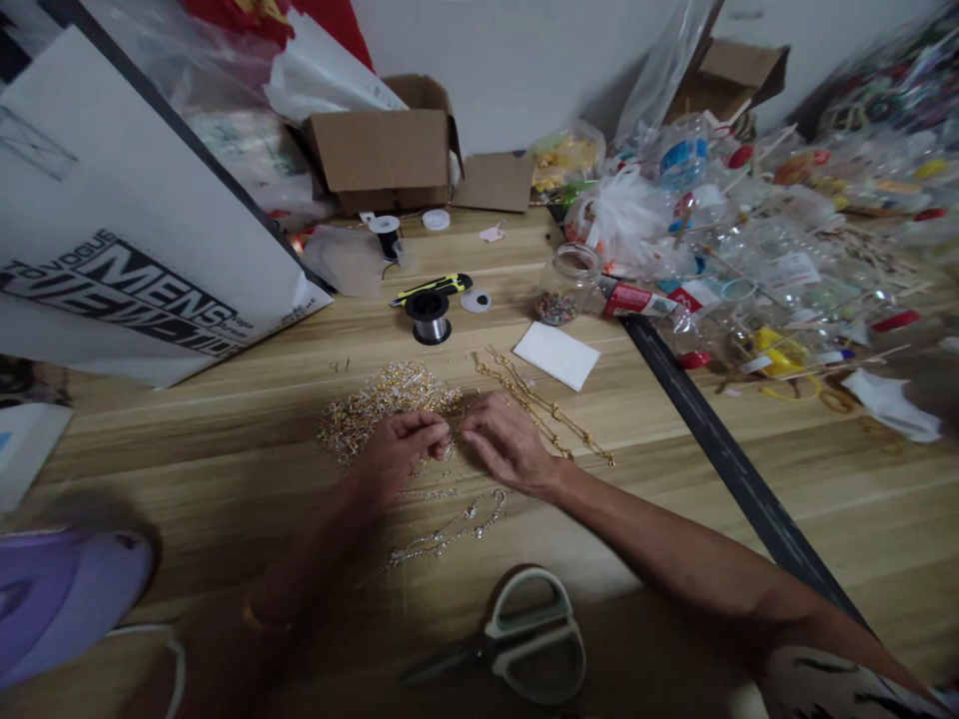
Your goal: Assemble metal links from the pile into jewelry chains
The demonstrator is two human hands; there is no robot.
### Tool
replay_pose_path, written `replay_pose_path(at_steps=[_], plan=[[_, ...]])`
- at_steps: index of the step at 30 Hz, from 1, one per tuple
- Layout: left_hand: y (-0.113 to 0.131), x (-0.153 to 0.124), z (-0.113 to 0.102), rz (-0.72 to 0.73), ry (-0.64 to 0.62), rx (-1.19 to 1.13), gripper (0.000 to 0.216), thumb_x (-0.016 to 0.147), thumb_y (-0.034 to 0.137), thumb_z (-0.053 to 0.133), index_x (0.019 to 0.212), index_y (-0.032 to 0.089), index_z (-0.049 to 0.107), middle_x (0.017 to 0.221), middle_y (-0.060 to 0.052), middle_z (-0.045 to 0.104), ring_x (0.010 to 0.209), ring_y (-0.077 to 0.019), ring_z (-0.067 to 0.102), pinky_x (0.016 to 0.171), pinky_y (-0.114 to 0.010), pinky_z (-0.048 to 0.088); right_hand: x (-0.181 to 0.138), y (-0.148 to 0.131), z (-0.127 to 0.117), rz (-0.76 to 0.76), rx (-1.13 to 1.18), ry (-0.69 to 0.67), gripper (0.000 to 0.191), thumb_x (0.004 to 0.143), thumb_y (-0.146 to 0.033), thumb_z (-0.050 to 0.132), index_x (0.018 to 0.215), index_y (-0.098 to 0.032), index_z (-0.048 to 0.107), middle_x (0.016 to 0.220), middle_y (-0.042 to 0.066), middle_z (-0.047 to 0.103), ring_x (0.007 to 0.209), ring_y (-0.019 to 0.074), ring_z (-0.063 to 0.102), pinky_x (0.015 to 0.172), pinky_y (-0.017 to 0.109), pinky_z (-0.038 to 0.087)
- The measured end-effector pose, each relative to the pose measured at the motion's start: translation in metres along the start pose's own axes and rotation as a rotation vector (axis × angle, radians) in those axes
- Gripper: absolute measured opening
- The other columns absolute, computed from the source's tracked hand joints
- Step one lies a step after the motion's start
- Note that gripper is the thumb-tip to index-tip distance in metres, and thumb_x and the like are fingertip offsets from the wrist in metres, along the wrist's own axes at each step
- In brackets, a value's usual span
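Observation:
My left hand [405, 451] is closed in a pinch at the right edge of a pile of small gold and silver jewelry pieces [360, 414]. Facing it, my right hand [510, 439] also pinches, its fingertips a short way from the left ones. Whatever sits between the fingers is too small to make out. Gold chains [550, 404] lie just beyond and to the right of my right hand. Nearer to me, a silver chain [450, 526] with small charms rests on the wooden table [659, 589]. Large scissors [524, 634] with pale handles lie at the front.
Behind the pile stand a wire spool [430, 322], a yellow-black utility knife [431, 290] and a bead jar [565, 290]. A white pad [556, 355] lies at right. Plastic bottles [786, 250] crowd the right back. A white box [135, 220] and purple object [67, 599] flank the left.

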State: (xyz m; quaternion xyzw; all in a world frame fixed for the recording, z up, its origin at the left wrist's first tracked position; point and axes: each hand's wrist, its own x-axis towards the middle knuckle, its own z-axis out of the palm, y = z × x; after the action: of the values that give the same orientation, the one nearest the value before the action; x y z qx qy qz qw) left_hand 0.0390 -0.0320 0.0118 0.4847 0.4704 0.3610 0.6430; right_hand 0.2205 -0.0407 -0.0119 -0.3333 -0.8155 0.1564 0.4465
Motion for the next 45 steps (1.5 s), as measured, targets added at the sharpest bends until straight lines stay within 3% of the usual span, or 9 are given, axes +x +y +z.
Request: replay_pose_path(at_steps=[12,45], plan=[[-0.0018,0.0006,0.0025,-0.081,-0.047,-0.215,0.022,0.06,0.03,0.077,0.063,0.012,0.065,0.054,0.0,0.059,0.053,-0.0091,0.05,0.055,-0.023,0.042,-0.0009,0.0016,0.0015,-0.047,-0.031,0.007,0.004,0.087,-0.019,0.05,0.09,-0.018,0.053,0.084,0.007,0.06,0.082,0.0187,0.053,0.076,0.036,0.044],[-0.0005,-0.0003,0.0045,-0.084,-0.056,-0.215,0.019,0.059,0.027,0.078,0.062,0.011,0.066,0.055,-0.001,0.062,0.053,-0.0103,0.053,0.057,-0.025,0.044,-0.0008,0.0021,0.0032,-0.04,-0.028,-0.034,0.007,0.089,-0.022,0.048,0.088,-0.019,0.054,0.081,0.006,0.06,0.082,0.0187,0.052,0.075,0.035,0.044]])
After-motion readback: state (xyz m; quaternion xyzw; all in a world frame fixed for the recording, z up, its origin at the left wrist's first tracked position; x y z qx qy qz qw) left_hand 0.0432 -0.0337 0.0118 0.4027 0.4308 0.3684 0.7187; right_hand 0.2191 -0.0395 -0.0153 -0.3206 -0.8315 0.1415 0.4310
